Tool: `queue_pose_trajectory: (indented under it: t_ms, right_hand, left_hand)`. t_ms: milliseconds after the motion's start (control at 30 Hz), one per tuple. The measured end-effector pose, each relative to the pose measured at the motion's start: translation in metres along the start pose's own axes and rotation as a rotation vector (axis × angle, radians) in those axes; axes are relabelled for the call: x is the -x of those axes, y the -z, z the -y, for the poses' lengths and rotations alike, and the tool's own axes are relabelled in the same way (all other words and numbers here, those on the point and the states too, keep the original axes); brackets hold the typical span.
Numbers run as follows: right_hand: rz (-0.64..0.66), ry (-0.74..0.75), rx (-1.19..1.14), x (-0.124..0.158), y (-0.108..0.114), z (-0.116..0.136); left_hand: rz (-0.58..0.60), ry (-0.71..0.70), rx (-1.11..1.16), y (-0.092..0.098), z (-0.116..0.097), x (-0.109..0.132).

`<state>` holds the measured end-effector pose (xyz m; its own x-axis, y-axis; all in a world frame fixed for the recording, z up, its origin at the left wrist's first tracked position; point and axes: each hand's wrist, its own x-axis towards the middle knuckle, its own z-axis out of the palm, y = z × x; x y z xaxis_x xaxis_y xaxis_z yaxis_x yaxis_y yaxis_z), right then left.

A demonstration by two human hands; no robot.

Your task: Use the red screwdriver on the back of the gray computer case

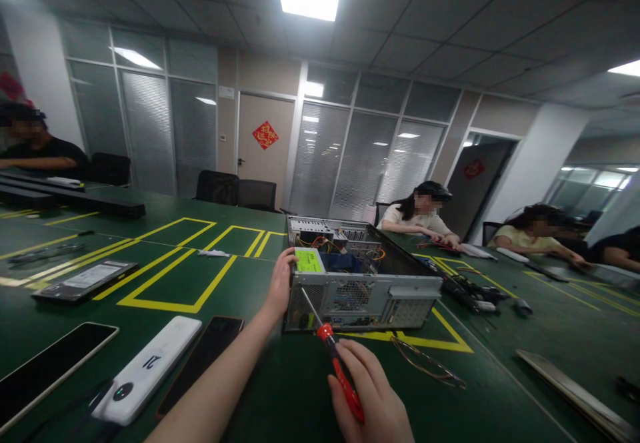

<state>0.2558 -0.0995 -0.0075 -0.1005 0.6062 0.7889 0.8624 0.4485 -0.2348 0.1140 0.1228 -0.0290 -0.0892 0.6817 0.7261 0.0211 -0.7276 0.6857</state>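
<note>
An opened computer case point(367, 303) lies on the green table with its rear panel facing me. Inside, a power supply with a bright green label point(309, 261) sits at the left, beside loose wires. My left hand point(281, 283) grips the case's left side by the power supply, its fingertips over the top edge. In my right hand point(367, 389) is a red and black screwdriver point(343, 376), fingers closed round the handle. The screwdriver's shaft points up and left, its tip close to the rear panel below the power supply; whether it touches is unclear.
Left of the case lie a hard drive point(86, 281), a white device marked 21 point(150, 369), a dark phone point(203, 363) and a white-edged phone point(55, 376). Eyeglasses point(427, 363) rest in front. Black parts point(470, 293) lie right; people point(417, 213) sit across the table.
</note>
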Motion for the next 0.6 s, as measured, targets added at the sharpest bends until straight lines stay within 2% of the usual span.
queue_pose_trajectory:
  t_ms: [267,467,600]
  right_hand:
    - [-0.051,0.243,0.173,-0.014,0.016,-0.002]
    - [-0.033,0.155,0.105,-0.014,0.033,-0.014]
    - [-0.067,0.051,0.167,-0.015,0.047,-0.026]
  left_hand:
    - [0.012,-0.012,-0.031,0.003,-0.002,0.0]
    - [0.018,-0.004,-0.031,0.004,-0.001,0.0]
    - [0.018,0.001,-0.031,0.005,0.0,0.0]
